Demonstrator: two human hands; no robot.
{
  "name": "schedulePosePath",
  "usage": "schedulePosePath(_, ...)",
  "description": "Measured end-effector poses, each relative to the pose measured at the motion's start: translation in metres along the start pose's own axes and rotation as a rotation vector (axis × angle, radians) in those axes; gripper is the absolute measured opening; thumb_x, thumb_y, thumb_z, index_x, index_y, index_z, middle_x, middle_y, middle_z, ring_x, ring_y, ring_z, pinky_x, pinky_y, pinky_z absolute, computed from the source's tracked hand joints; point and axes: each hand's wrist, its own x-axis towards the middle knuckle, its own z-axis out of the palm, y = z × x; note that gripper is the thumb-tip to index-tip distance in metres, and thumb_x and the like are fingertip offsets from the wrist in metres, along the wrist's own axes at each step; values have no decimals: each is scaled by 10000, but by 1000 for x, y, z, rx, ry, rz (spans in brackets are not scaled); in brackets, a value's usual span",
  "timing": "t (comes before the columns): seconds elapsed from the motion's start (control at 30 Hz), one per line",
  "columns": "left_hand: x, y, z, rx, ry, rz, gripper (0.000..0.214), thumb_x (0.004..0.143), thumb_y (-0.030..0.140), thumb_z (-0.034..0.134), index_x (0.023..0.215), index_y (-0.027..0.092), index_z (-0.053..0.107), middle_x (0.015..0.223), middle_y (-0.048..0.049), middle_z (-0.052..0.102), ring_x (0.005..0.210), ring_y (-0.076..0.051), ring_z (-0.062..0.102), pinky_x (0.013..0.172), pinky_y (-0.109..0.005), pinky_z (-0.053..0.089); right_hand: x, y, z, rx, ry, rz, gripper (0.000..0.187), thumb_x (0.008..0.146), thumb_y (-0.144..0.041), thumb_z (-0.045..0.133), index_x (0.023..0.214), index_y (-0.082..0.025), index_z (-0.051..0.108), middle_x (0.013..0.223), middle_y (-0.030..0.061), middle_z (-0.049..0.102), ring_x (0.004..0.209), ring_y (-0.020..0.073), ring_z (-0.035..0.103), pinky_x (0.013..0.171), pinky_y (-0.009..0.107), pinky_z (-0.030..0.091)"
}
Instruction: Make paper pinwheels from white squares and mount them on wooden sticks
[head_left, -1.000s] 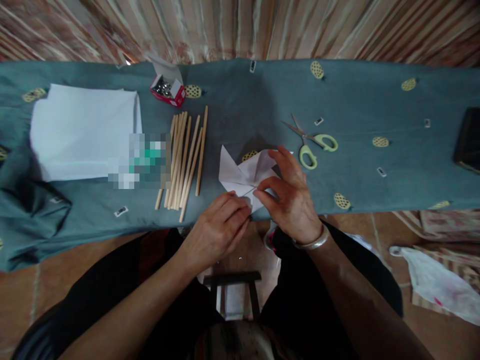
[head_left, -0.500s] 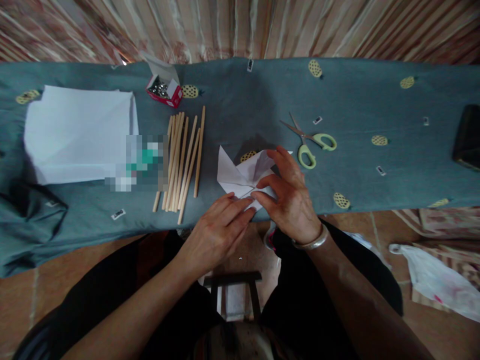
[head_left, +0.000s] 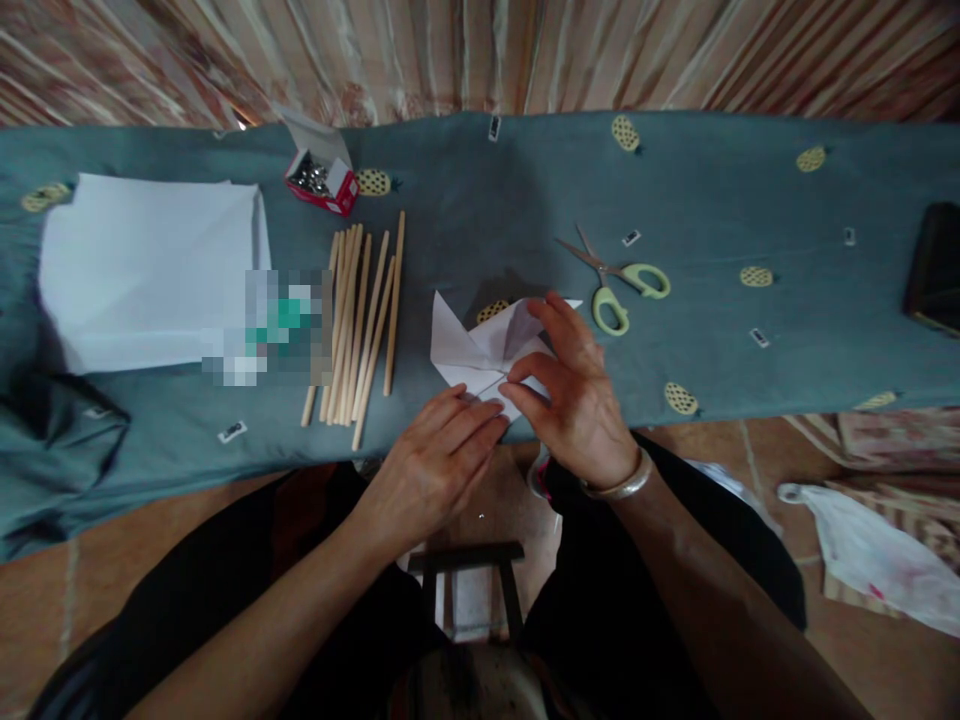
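A folded white paper (head_left: 469, 350) with raised flaps lies near the front edge of a table covered in teal cloth (head_left: 495, 210). My left hand (head_left: 439, 460) rests flat on the paper's near corner, fingers stretched together. My right hand (head_left: 574, 395) pinches a fold at the paper's middle with thumb and forefinger, its other fingers arched over the right flap. A silver bangle sits on my right wrist.
Several wooden sticks (head_left: 360, 315) lie left of the paper. A stack of white sheets (head_left: 150, 265) sits far left, a red box of pins (head_left: 319, 180) behind the sticks. Green-handled scissors (head_left: 615, 285) lie right. A dark object (head_left: 934, 265) sits at the right edge.
My left hand's fingers have uncurled and now lie flatter against the paper's near corner. My right hand keeps its pinch. The view has drifted slightly.
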Motion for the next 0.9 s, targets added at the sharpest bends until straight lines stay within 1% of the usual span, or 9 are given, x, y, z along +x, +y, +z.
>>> schedulePosePath(0.23,1,0,1,5,6,3,249,900,112,594,1144,75,629,1122,-124,716,1062,-226,670,1036,-481,546,-1,-1,0,-25,4,-34,109,910,-278,574,890,-242,675,1535,2,417,1471,322,298,1179,533,311)
schedulePosePath(0.5,2,1,0,-6,4,2,232,893,100,598,1120,71,635,1094,-121,722,1041,-221,676,1036,-480,542,-3,-1,0,-13,15,-38,148,924,-294,552,952,-261,694,1535,-15,413,1465,319,310,1167,543,329)
schedulePosePath(0.7,2,1,0,-30,-4,-2,240,892,102,591,1126,92,639,1087,-117,721,1024,-214,667,1043,-495,530,-4,-1,-2,7,-9,-15,174,930,-323,541,1011,-291,692,1543,-40,401,1472,334,290,1176,576,305)
schedulePosePath(0.9,1,1,2,-43,-9,-8,267,897,106,579,1157,112,636,1094,-111,718,1048,-220,658,1045,-506,522,-4,-2,-1,20,-6,-10,165,924,-319,550,994,-289,696,1544,-44,399,1469,331,297,1179,564,312)
